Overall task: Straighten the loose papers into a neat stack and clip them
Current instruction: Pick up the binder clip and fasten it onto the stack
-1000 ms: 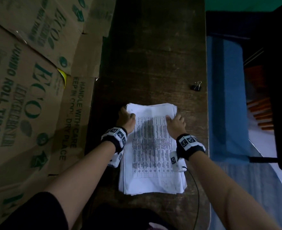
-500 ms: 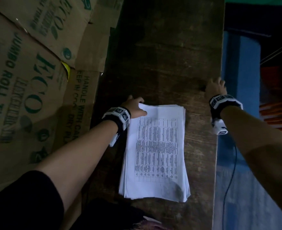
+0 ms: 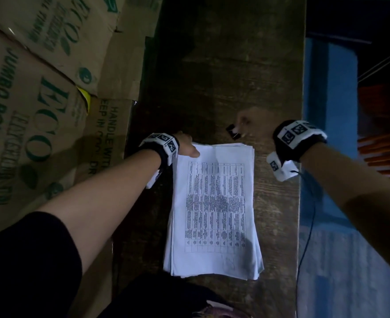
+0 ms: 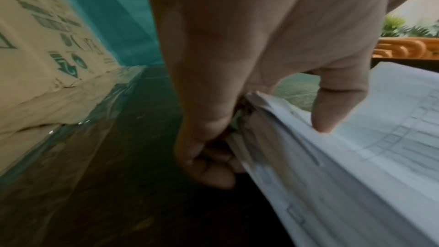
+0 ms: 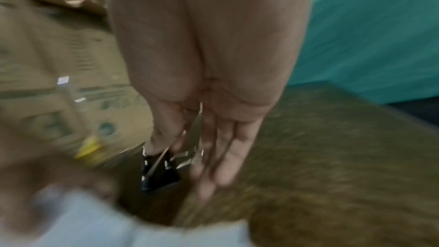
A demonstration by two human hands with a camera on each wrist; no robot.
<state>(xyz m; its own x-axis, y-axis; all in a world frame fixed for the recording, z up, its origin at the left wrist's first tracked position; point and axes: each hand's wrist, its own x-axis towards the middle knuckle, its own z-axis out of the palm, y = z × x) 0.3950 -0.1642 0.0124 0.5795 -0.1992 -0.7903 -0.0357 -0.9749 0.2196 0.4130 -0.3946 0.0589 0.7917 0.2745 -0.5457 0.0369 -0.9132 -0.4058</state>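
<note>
A stack of white printed papers [image 3: 214,210] lies on the dark wooden table [image 3: 223,72], its edges roughly even. My left hand [image 3: 187,146] grips the stack's far left corner, thumb on top of the papers [image 4: 356,157] and fingers [image 4: 209,168] curled under. My right hand [image 3: 250,125] hovers just beyond the stack's far right corner and pinches the wire handles of a black binder clip [image 3: 233,131]. In the blurred right wrist view the binder clip [image 5: 159,172] hangs below my fingertips.
Brown cardboard boxes [image 3: 35,99] printed with green lettering crowd the left side, against the table's edge. The table's right edge [image 3: 300,157] borders a blue surface [image 3: 327,134]. A thin black cable [image 3: 308,226] hangs from my right wrist.
My right hand left the stack, reached to the binder clip at the table's right edge, took it, and has brought it back toward the stack's far edge. The left hand stayed on the corner.
</note>
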